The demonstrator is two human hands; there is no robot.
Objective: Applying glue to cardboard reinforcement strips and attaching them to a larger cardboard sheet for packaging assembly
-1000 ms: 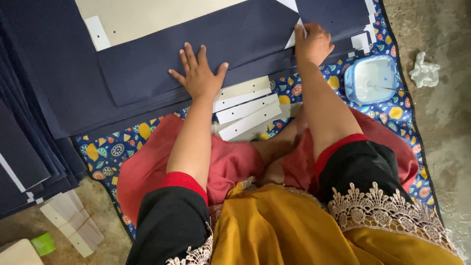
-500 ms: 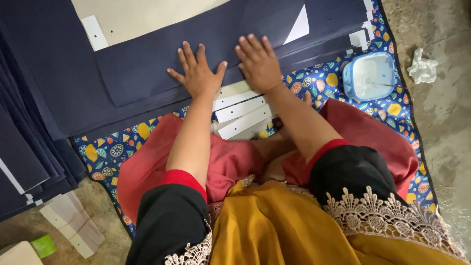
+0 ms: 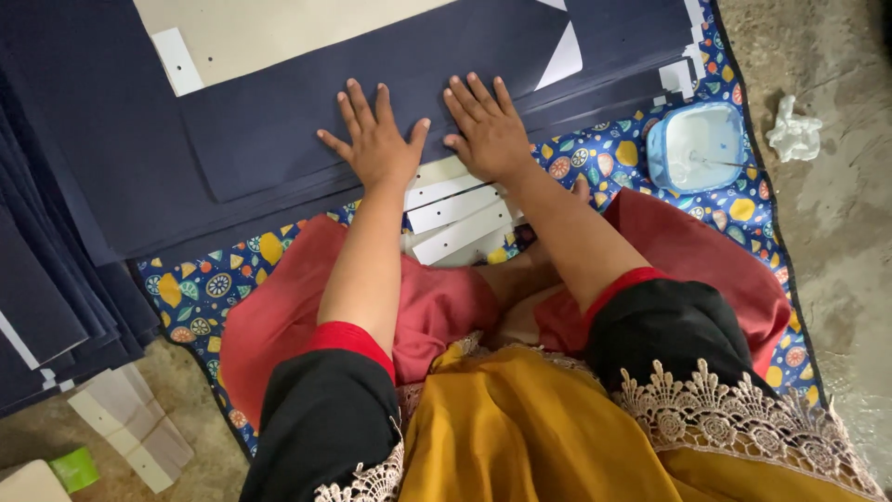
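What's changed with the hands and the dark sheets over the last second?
The right hand left the far right corner of the navy sheet and came back toward the left hand, landing flat beside it, fingers spread. The white triangle at that corner grew as the hand left. The left hand stayed pressed flat; the white strips and the light blue container did not move.

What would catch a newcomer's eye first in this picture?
Two bare hands lie flat, side by side at the centre: the left hand and the right hand, both palms down on a large dark navy sheet. Under it lies a bright patterned blue mat. At the mat's upper right stands a pale blue square tub of white liquid.
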